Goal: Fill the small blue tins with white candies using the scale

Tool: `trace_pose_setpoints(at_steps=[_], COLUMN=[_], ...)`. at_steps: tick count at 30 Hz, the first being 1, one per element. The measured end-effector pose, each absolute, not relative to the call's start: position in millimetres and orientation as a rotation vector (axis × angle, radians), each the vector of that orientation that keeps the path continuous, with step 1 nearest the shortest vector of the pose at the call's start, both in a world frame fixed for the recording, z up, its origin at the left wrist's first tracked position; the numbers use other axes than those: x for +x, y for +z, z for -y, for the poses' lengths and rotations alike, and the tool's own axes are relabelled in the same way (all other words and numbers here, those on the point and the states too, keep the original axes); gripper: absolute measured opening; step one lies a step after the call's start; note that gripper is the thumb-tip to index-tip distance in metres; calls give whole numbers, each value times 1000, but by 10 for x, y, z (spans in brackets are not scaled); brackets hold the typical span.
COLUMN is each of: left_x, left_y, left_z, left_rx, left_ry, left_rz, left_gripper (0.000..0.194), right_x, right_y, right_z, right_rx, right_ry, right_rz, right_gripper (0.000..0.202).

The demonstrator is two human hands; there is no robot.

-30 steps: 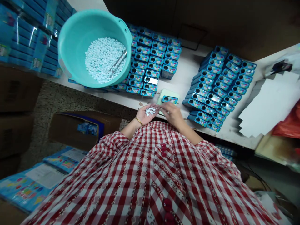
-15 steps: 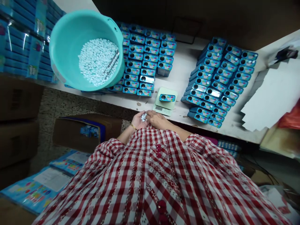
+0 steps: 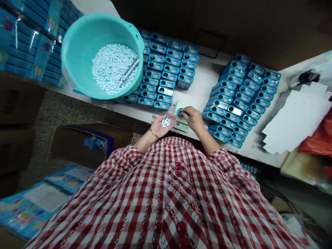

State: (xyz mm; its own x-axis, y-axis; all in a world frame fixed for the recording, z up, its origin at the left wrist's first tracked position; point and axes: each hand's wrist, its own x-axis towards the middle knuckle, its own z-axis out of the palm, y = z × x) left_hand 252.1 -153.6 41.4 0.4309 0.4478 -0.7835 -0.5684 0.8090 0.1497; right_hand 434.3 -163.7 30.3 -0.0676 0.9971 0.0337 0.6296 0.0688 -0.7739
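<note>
My left hand lies palm up near the table's front edge, with several small white pieces resting in the palm. Over the pale green scale, my right hand has its fingers pinched together at the hole end of a small blue box. That hand covers most of the box, and whatever is between its fingertips is too small to make out. To the left stands a turquoise bucket with many white pieces and a metal scoop inside.
Rows of blue boxes stand behind the scale, and more rows stand to the right. Wrapped blue packs are at the far left. An open cardboard box sits below the table. White card sheets lie at the right.
My right hand has moved from beside my left palm up and right to the blue box on the scale. My left hand has opened flatter and shifted slightly right. The view has shifted a little.
</note>
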Motion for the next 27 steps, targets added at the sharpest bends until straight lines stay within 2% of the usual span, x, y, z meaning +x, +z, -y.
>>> trace_pose_setpoints(at_steps=[10, 15, 19, 22, 27], left_x=[2174, 2120, 2116, 2127, 2221], left_y=[355, 288, 293, 336, 390], left_z=[1687, 1662, 1651, 1640, 1625], left_rx=[-229, -213, -147, -117, -62], left_ry=[720, 715, 695, 657, 605], left_rz=[-1067, -1156, -1140, -1121, -1041], left_gripper=[28, 17, 9, 14, 19], right_x=[4684, 4815, 4821, 4783, 4627], right_y=[297, 272, 254, 252, 366], right_z=[1840, 1908, 1924, 1918, 1886], right_rx=[-1702, -1779, -1773, -1783, -1799], right_ry=[576, 578, 678, 676, 577], right_rz=[1460, 1414, 1493, 1607, 1775], right_gripper=[14, 16, 30, 37, 31])
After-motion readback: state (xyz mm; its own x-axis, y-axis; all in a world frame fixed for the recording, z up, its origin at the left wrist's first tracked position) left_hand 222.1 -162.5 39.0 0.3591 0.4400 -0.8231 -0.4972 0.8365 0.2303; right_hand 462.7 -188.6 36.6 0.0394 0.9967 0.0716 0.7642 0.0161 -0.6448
